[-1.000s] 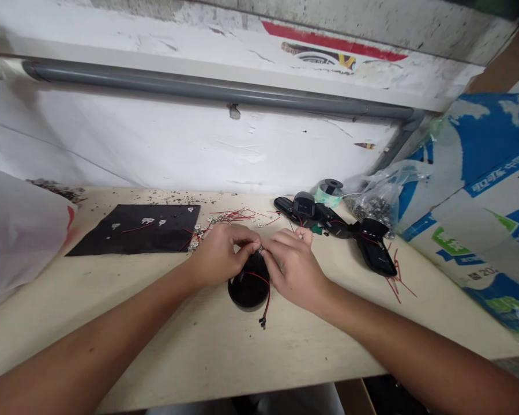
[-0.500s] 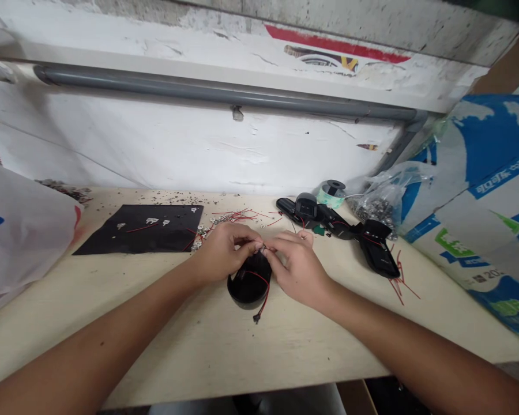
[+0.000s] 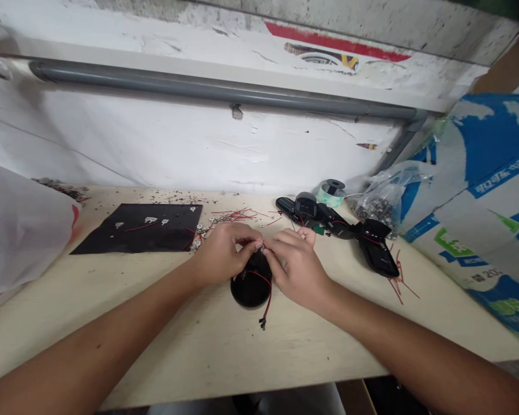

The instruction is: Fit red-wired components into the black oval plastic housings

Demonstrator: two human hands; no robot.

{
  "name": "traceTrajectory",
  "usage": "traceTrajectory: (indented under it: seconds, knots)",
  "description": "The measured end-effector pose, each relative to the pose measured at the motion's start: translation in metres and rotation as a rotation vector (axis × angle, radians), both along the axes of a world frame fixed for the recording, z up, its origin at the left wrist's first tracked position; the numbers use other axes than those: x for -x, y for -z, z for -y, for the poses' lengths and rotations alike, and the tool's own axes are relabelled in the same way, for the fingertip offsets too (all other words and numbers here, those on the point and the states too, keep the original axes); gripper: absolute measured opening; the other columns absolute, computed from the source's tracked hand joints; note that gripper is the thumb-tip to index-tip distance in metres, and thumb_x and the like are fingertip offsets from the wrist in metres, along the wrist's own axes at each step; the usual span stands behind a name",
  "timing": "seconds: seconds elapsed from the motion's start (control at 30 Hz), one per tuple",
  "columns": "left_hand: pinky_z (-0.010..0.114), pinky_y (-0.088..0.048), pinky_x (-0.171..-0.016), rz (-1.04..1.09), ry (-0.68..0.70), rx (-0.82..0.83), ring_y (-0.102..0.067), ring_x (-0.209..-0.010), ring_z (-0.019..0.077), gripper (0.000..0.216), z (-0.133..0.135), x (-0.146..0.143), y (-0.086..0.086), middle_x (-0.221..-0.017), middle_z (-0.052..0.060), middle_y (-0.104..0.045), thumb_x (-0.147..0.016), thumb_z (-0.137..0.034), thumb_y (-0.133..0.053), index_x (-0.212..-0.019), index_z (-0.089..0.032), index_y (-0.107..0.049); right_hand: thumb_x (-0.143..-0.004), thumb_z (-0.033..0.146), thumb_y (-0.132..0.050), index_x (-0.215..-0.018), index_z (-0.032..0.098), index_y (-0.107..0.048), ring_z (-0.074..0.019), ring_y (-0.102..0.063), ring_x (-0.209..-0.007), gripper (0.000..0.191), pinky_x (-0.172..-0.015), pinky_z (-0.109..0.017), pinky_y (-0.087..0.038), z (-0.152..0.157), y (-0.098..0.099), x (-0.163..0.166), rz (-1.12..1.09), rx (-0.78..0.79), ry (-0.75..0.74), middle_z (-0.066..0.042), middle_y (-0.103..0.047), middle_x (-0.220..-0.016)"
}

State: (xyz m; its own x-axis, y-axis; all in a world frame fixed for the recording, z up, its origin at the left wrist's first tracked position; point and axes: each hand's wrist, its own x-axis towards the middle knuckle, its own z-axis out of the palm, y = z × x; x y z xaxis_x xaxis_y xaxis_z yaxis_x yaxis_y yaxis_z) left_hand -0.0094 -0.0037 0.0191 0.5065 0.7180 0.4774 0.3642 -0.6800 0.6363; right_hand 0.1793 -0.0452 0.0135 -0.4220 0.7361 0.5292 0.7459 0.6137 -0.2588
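A black plastic housing [image 3: 249,290] with a rounded near end lies on the table between my hands. From it runs a red wire [image 3: 270,294] that ends in a small dark connector [image 3: 263,324] on the tabletop. My left hand [image 3: 227,251] is closed in a pinch at the housing's far end. Close against it, my right hand [image 3: 297,262] pinches at the same spot with thumb and forefinger. A tiny silvery part [image 3: 263,248] shows between the fingertips; its kind I cannot make out, and the fingers hide most of it.
Several black housings [image 3: 378,256] with red wires lie to the right. Behind them stand a tape roll [image 3: 331,195] and a clear bag of metal parts [image 3: 374,207]. A black sheet [image 3: 142,237] with small metal pieces is left, beside a white bag [image 3: 23,230]. A blue-white carton [image 3: 480,190] borders the right.
The housing has tilted and shifted slightly right beneath my hands, and its wire and connector have swung right and nearer me. Both hands keep pinching at the same place.
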Motion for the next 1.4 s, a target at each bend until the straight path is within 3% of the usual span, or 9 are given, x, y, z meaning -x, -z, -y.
traceTrajectory:
  seconds: [0.23,0.47,0.6,0.83,1.03,1.2,1.4]
  knots:
    - [0.028,-0.049,-0.067,-0.002,0.003,0.017,-0.065,-0.07,0.0157,0.016,0.0,-0.001,0.001,-0.076,0.004,-0.073,-0.087,-0.015,-0.059,-0.079,-0.016,-0.072,-0.096,0.014,-0.045,-0.089,0.017,-0.07,-0.0207,-0.055,-0.082,0.025,-0.084,-0.041,-0.025,-0.001,0.001,0.0,0.031,-0.017,-0.001,-0.005,-0.063,-0.079]
    - [0.03,-0.057,-0.074,0.188,0.003,0.185,-0.069,-0.08,0.0183,0.013,-0.004,0.0,0.007,-0.086,0.009,-0.076,-0.088,-0.022,-0.065,-0.086,-0.014,-0.074,-0.094,0.017,-0.057,-0.085,0.021,-0.07,-0.0212,-0.062,-0.088,0.016,-0.085,-0.04,-0.028,-0.01,0.003,-0.001,-0.21,0.113,0.022,-0.002,-0.072,-0.087]
    - [0.029,-0.056,-0.07,0.244,0.0,0.221,-0.068,-0.079,0.0175,0.018,-0.006,0.002,0.006,-0.087,0.009,-0.075,-0.09,-0.029,-0.065,-0.088,-0.013,-0.074,-0.094,0.018,-0.062,-0.089,0.025,-0.073,-0.0212,-0.065,-0.092,0.014,-0.087,-0.041,-0.028,-0.014,0.006,-0.004,-0.272,0.12,0.001,-0.001,-0.075,-0.095]
    - [0.03,-0.055,-0.071,0.222,-0.054,0.201,-0.067,-0.079,0.0182,0.02,-0.008,0.005,0.003,-0.085,0.008,-0.075,-0.09,-0.031,-0.065,-0.086,-0.014,-0.074,-0.094,0.022,-0.066,-0.093,0.028,-0.077,-0.022,-0.067,-0.091,0.013,-0.091,-0.044,-0.028,-0.014,0.005,-0.005,-0.291,0.117,0.012,-0.001,-0.076,-0.095]
    - [0.032,-0.057,-0.075,0.18,0.02,0.229,-0.068,-0.08,0.0185,0.016,-0.004,0.004,-0.001,-0.085,0.009,-0.075,-0.087,-0.027,-0.066,-0.087,-0.013,-0.075,-0.095,0.023,-0.064,-0.093,0.027,-0.075,-0.023,-0.067,-0.095,0.012,-0.091,-0.045,-0.028,-0.016,0.008,-0.005,-0.289,0.11,0.032,-0.001,-0.077,-0.098]
    - [0.032,-0.057,-0.076,0.177,0.003,0.27,-0.068,-0.078,0.0177,0.017,-0.003,0.002,-0.001,-0.084,0.009,-0.074,-0.082,-0.028,-0.073,-0.089,-0.012,-0.075,-0.093,0.025,-0.064,-0.096,0.027,-0.072,-0.0221,-0.066,-0.094,0.009,-0.089,-0.042,-0.028,-0.017,0.009,-0.005,-0.278,0.091,0.055,0.0,-0.075,-0.093]
    - [0.033,-0.058,-0.076,0.16,-0.013,0.279,-0.068,-0.075,0.0171,0.018,-0.005,0.003,0.0,-0.083,0.008,-0.075,-0.083,-0.024,-0.07,-0.096,-0.013,-0.077,-0.089,0.037,-0.067,-0.127,0.022,-0.061,-0.0248,-0.067,-0.087,0.042,-0.084,-0.041,-0.032,-0.017,-0.003,-0.01,-0.113,0.135,0.197,-0.002,-0.072,-0.087]
